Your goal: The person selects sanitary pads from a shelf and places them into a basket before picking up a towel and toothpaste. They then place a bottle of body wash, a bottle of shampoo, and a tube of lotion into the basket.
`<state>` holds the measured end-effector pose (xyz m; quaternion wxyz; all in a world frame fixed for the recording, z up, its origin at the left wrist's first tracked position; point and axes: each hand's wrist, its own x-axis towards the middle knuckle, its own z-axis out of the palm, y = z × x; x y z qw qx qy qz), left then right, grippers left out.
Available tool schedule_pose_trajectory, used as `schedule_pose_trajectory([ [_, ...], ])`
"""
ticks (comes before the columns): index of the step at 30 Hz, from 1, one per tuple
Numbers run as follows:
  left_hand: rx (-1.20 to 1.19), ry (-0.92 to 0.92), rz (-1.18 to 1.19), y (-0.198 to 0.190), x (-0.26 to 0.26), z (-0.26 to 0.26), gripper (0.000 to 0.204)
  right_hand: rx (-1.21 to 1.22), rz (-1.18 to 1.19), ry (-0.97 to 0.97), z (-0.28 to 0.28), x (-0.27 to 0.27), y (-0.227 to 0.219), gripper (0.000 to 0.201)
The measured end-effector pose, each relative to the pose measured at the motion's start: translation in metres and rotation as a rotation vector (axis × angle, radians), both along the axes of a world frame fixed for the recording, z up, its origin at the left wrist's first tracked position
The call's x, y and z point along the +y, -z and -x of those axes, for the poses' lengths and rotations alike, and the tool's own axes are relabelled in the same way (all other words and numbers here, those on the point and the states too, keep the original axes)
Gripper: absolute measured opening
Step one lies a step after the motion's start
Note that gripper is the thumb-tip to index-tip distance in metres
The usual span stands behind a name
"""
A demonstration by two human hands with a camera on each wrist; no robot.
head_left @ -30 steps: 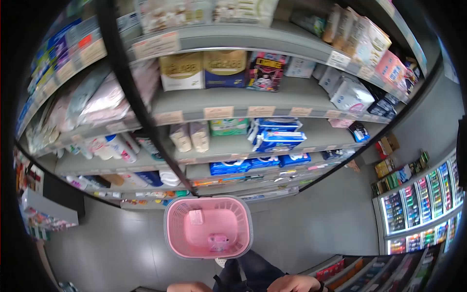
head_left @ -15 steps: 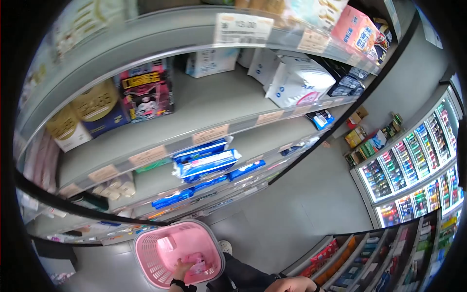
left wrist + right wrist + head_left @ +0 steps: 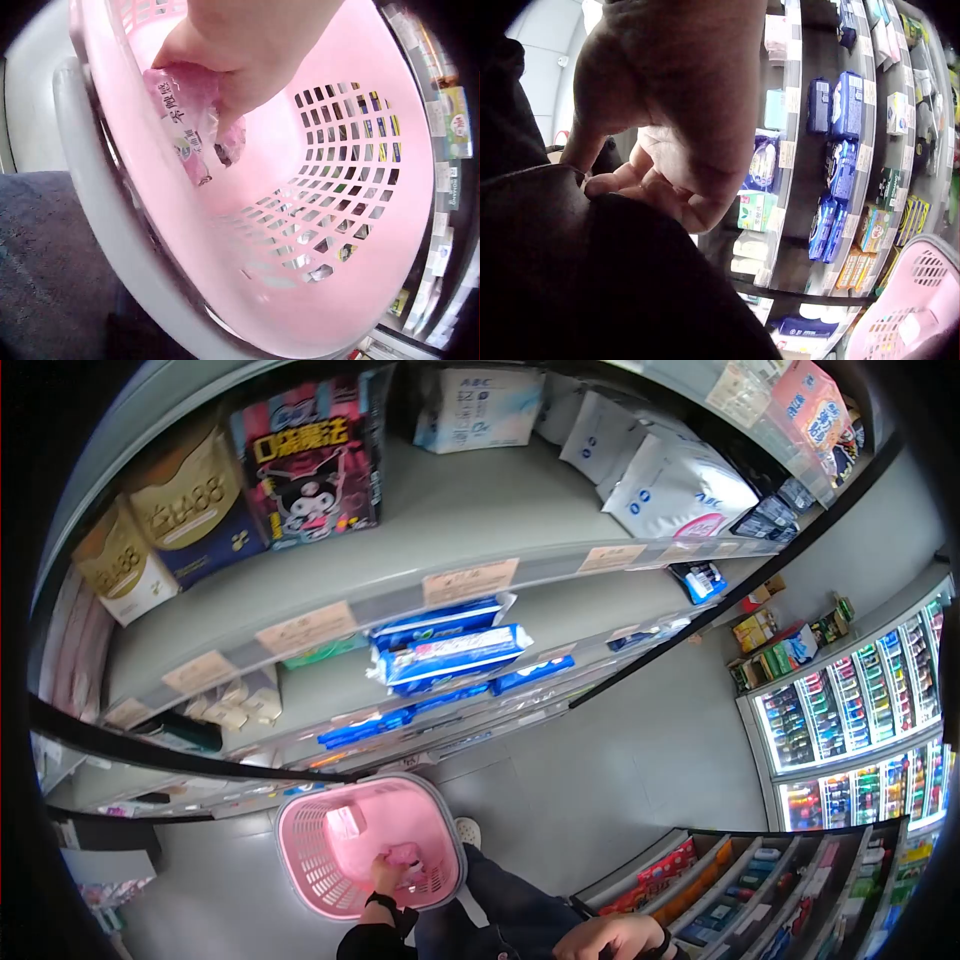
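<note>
Inside a pink shopping basket [image 3: 300, 840], my left hand [image 3: 386, 876] holds a pink plastic-wrapped packet [image 3: 180, 112] printed with dark characters. In the left wrist view the thumb and fingers close round the top of the packet, near the basket's side wall; my hand covers part of the packet. A second small pale pink pack [image 3: 345, 822] lies on the basket floor, apart from my hand. My right hand [image 3: 615, 934] is by my lap, its fingers loosely curled against dark clothing [image 3: 652, 277], with no item seen in it.
In front stand shelves with Kirby-sized boxes, a black-and-pink pack [image 3: 308, 465], white ABC packs [image 3: 680, 490] and blue packs [image 3: 455, 650]. Another shelf rack [image 3: 690, 880] is at the lower right. Lit drink coolers [image 3: 850, 700] stand beyond, across the grey floor [image 3: 540, 760].
My left hand has reached into the basket and taken hold of the pink packet. The head view has swung right and nearer the shelves. My right hand stays by my lap.
</note>
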<state>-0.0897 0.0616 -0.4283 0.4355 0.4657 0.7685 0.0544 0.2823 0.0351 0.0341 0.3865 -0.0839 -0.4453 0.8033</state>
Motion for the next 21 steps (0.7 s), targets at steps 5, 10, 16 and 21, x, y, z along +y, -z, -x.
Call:
schedule_pose_trajectory([
  [5,-0.259,-0.104,-0.062,-0.018,0.001,0.019,0.067,-0.051,-0.068,-0.072,0.019,0.002,0.008,0.022],
  [10,-0.642,-0.223,-0.118,-0.077,0.003,0.039,0.049,-0.586,0.203,0.153,0.051,-0.009,0.050,0.039],
  [16,-0.863,-0.023,-0.231,-0.249,-0.005,0.035,0.060,-0.904,0.441,0.497,0.130,-0.015,0.127,0.062],
  [21,-0.996,0.227,-0.332,-0.314,-0.033,0.046,0.079,-0.452,0.654,0.536,0.174,-0.024,0.127,0.065],
])
